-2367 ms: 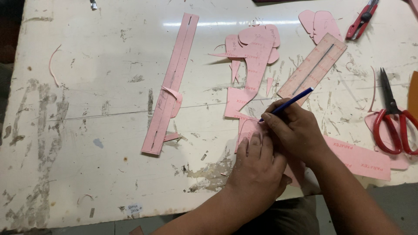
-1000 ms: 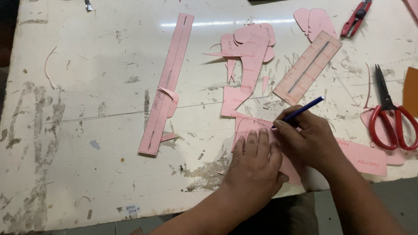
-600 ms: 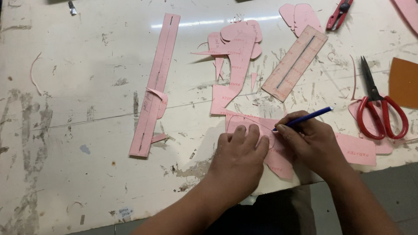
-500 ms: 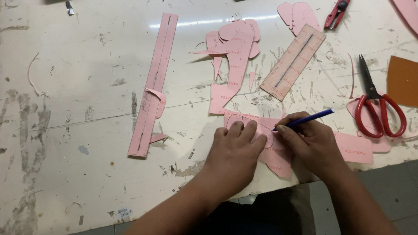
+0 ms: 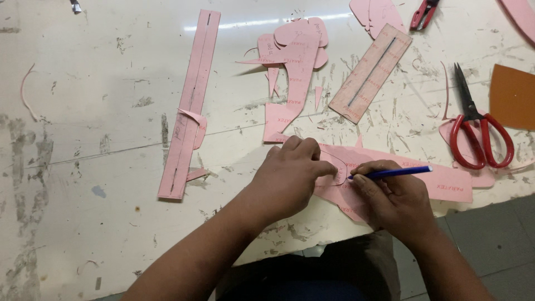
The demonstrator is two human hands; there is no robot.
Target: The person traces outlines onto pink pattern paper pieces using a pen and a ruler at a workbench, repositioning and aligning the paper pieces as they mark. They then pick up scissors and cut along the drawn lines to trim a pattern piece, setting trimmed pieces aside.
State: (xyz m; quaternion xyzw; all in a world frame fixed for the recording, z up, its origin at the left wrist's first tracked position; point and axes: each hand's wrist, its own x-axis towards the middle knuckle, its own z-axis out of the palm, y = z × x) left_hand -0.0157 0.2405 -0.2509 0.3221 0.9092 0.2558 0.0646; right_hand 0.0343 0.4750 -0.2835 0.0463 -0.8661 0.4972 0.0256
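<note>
Floor: grey tiles (image 5: 490,234) show at the lower right of the frame, below the bench edge.
Bench: a white, scratched and stained top (image 5: 100,111) fills most of the frame; grey wear marks run down its left side.
Left hand: the left hand (image 5: 290,178) lies palm down at lower centre, fingers bent, pressing on a small pink template (image 5: 333,167) with a rounded outline.
Left grip state: closed flat on the template, pinning it down rather than lifting it.
Right hand: the right hand (image 5: 395,203) sits just right of the left hand, at lower centre right.
Right grip state: narrow, fingers pinched around a blue pen (image 5: 393,173).
Pen position: the pen lies nearly level, its tip pointing left and touching the right edge of the template, just beside the left fingertips.
Work sheet: a pink sheet (image 5: 446,181) lies under both hands and extends right toward the bench edge.
Red scissors: large red-handled scissors (image 5: 473,134) lie right of the hands, blades pointing up the frame.
Brown piece: an orange-brown sheet (image 5: 512,97) sits at the right edge, cut off by the frame.
Long strip: a long pink strip (image 5: 189,106) with a central slit lies left of centre.
Short strip: a shorter slotted pink strip (image 5: 370,72) lies tilted at upper right of centre.
Offcuts: a pile of pink offcuts (image 5: 295,67) lies at upper centre.
Small cutters: red-handled cutters (image 5: 423,12) are cut off at the top edge.
Hidden: the sheet under the palms, and the template's left half, cannot be made out.
</note>
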